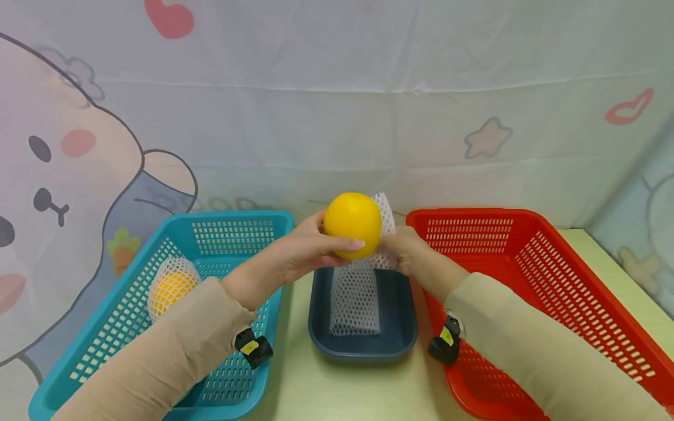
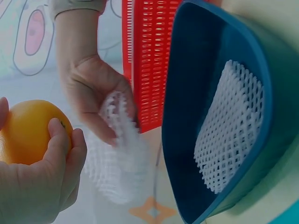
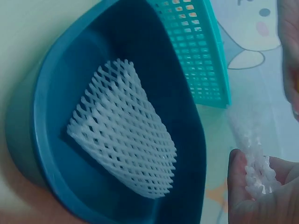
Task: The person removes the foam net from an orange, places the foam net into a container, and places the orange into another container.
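Observation:
My left hand [image 1: 302, 251] grips an orange [image 1: 353, 219] above the dark blue bin, fingers and thumb around its sides. In the left wrist view the bare orange [image 2: 32, 133] shows its stem spot near the fingertips. Just beside it, my right hand [image 1: 408, 248] pinches a white foam net sleeve [image 1: 387, 216]. That sleeve [image 2: 122, 163] hangs down, blurred, in the left wrist view, apart from the orange. Another foam net sleeve [image 3: 126, 133] lies flat inside the bin [image 1: 363, 352].
On the left stands a teal basket [image 1: 279, 222] holding an orange in a foam net [image 1: 172, 290]. A red basket [image 1: 474, 213] stands on the right, partly behind my right forearm. All rest on a pale table [image 1: 337, 392] before a printed cloth [image 1: 316, 117].

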A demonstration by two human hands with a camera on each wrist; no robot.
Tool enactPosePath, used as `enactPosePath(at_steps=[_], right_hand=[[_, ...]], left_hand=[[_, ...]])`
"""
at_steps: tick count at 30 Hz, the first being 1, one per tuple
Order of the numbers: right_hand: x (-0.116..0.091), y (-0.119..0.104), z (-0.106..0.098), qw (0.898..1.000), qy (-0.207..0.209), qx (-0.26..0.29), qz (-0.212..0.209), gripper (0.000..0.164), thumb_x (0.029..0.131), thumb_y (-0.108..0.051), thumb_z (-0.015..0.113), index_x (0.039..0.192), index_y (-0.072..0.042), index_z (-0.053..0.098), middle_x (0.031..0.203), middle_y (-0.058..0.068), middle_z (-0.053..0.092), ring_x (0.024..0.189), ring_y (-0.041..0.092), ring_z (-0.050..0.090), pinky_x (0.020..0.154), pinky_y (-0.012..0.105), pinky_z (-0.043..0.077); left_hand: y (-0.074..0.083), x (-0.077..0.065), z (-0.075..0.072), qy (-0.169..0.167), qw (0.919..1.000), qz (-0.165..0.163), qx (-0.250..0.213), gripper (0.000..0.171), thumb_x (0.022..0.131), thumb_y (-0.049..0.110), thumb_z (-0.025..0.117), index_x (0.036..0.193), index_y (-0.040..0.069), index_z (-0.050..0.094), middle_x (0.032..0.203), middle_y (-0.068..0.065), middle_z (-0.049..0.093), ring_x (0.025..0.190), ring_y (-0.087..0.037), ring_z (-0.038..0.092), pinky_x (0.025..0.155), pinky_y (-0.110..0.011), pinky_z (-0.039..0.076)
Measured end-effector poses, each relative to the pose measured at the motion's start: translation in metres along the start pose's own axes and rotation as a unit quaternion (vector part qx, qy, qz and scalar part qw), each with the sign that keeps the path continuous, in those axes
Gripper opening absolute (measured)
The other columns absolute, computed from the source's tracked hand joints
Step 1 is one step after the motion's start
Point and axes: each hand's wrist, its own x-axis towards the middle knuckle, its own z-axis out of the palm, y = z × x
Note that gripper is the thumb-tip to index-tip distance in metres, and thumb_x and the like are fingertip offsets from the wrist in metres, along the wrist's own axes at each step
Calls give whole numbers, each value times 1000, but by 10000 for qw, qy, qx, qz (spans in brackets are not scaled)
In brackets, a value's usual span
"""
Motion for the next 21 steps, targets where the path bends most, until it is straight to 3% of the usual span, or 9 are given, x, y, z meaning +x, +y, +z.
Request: enactPosePath(at_steps=[6, 9, 15, 21], right_hand=[[3, 10, 11, 9996, -127, -84, 233, 32, 88, -12, 64, 114, 3, 55, 93, 8, 58, 79, 20, 55, 85, 36, 50], [6, 16, 18, 9980, 95, -512, 347, 31, 83, -10, 69, 108, 3, 57, 90, 8, 56, 78, 22, 53, 80, 34, 52], [8, 29, 28, 9866, 361, -1476, 597, 42, 75, -9, 75, 110, 4, 54, 104, 14, 55, 92, 30, 52, 85, 38, 49], [7, 37, 33, 9824, 305, -1729, 634, 48, 77, -9, 74, 116, 4, 51, 115, 17, 53, 103, 33, 47, 96, 45, 41]], left_hand=[[2, -1, -1, 34, 10000, 25, -51, 61, 85, 6, 63, 137, 10, 31, 124, -14, 43, 102, -29, 51, 84, -36, 49], [2, -2, -1, 70, 9999, -35, -99, 62, 85, 6, 63, 137, 10, 30, 124, -14, 43, 101, -29, 51, 83, -36, 50], [1, -1, -2, 160, 9997, -134, -102, 62, 85, 6, 64, 137, 9, 30, 124, -15, 43, 100, -28, 53, 83, -35, 50], [-1, 0, -1, 109, 9997, -150, -127, 62, 85, 6, 64, 137, 10, 30, 124, -15, 44, 100, -28, 53, 84, -36, 50]])
